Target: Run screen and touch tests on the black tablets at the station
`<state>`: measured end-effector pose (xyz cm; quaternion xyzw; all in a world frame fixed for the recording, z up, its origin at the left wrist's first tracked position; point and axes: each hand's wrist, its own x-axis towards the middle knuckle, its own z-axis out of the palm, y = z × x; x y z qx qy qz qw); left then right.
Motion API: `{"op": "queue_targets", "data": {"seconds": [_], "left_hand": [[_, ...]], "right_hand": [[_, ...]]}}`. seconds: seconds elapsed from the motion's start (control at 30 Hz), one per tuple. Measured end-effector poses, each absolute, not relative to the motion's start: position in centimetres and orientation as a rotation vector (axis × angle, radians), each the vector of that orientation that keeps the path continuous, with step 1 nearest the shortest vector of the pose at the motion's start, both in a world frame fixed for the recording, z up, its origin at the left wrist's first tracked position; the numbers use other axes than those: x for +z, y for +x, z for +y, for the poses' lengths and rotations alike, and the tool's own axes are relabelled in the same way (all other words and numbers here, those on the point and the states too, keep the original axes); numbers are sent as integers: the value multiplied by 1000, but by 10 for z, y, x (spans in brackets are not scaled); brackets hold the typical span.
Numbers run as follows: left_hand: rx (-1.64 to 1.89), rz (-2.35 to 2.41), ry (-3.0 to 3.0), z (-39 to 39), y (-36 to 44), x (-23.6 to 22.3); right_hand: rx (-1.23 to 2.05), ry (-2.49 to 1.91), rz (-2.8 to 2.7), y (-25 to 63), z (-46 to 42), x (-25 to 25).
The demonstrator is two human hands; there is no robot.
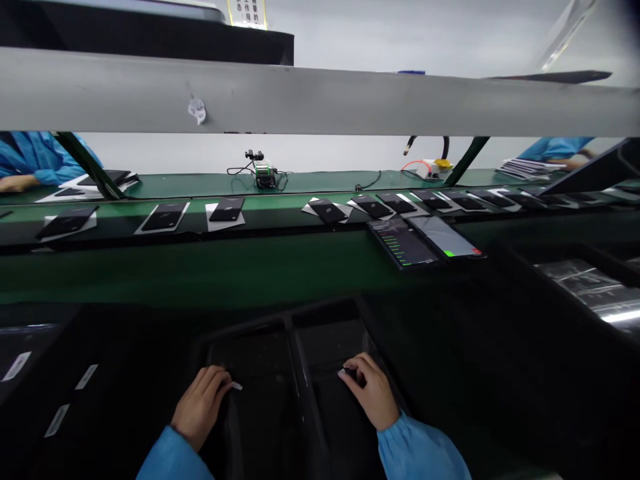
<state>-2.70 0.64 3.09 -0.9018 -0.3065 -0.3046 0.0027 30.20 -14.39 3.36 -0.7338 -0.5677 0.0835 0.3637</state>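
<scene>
Both my hands rest on a dark two-slot tray (295, 340) right in front of me. My left hand (203, 403) lies at the left slot with fingers curled, pinching a small white tab at its fingertips. My right hand (369, 392) sits on the right slot, its fingers bent and pinched on something small and dark that I cannot make out. Both wrists wear blue sleeves. The tray's contents are too dark to tell.
A green conveyor belt (280, 220) carries several black phones on white sheets. Two lit tablets (425, 241) lie at its near edge. Shiny stacked trays (590, 287) stand right. Other workers' blue sleeves (35, 160) show far left and right. A grey shelf beam (320, 100) crosses above.
</scene>
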Motion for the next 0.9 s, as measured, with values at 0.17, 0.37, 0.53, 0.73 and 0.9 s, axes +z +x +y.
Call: {"op": "queue_targets", "data": {"seconds": [0.17, 0.37, 0.53, 0.73, 0.9], "left_hand": [[-1019, -1035, -2844, 0, -38, 23], [-1058, -1082, -2858, -2, -40, 20], [-1076, -1116, -2875, -2, -42, 18], [-1080, -1154, -2893, -4, -42, 16], [-1080, -1176, -2895, -4, -42, 17]], "right_hand": [[83, -1954, -1498, 295, -142, 29], [-48, -1914, -1584, 290, -142, 29], [-120, -1885, -1628, 289, -145, 33], [-187, -1925, -1652, 282, -145, 34], [-150, -1959, -1657, 278, -143, 34]]}}
